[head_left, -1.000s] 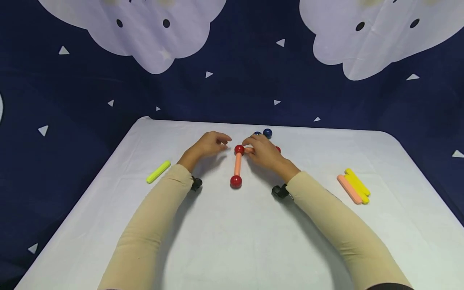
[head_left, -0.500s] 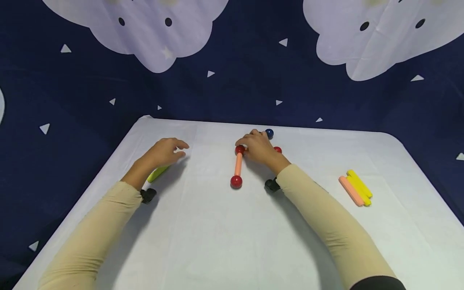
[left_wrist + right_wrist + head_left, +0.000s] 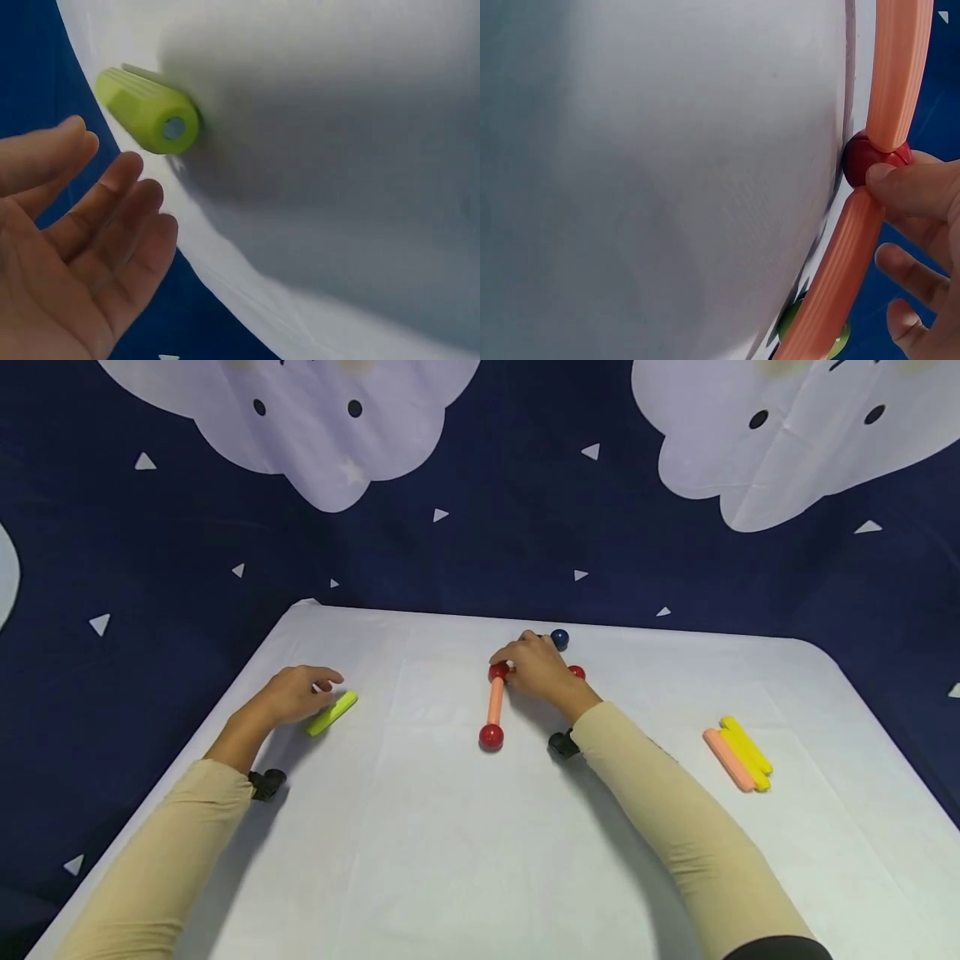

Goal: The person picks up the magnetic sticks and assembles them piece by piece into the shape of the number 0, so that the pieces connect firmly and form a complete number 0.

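On the white table lies a lime green stick at the left. My left hand hovers at its near end with fingers straight, apart from it in the left wrist view. At the centre, a red ball joins an orange stick that runs to a second red ball. My right hand pinches at the first ball, thumb on it and on a second orange stick. A third red ball shows beyond the hand.
A dark blue ball sits just behind my right hand. Something round and green peeks from behind the second orange stick. Yellow and orange sticks lie together at the right. A dark blue backdrop with clouds hangs behind.
My left hand has left the red ball at the centre and moved left to the lime green stick. The right hand has stayed on the ball and stick.
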`<state>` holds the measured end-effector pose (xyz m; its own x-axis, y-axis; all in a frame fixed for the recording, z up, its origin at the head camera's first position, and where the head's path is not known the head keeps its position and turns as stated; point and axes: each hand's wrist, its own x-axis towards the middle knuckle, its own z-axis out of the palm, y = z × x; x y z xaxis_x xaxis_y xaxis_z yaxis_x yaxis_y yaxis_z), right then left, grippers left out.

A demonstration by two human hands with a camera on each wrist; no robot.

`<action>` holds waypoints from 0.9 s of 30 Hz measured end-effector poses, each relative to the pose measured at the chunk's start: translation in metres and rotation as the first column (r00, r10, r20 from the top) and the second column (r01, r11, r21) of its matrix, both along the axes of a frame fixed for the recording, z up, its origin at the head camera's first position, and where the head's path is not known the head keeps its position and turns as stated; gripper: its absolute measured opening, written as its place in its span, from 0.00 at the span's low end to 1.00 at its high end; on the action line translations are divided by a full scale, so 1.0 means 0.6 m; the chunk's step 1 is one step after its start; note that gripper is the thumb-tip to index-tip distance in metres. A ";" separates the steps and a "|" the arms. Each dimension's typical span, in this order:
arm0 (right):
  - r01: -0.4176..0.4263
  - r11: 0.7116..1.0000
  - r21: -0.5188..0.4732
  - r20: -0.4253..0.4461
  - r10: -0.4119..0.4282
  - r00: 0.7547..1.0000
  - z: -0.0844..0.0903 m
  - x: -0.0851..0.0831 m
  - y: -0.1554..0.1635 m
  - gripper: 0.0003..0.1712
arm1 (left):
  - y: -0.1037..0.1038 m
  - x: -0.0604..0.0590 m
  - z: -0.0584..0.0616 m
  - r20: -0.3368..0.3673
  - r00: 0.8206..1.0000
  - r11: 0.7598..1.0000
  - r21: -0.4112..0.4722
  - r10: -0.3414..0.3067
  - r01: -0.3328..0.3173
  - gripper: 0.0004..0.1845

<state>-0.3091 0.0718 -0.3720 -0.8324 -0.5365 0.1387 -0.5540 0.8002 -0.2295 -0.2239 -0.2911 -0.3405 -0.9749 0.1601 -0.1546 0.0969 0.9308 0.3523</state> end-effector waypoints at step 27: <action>0.024 1.000 -0.014 0.011 -0.023 1.000 -0.002 0.001 0.001 0.19 | 0.014 0.002 -0.025 0.123 0.992 0.999 0.033 -0.041 0.037 0.23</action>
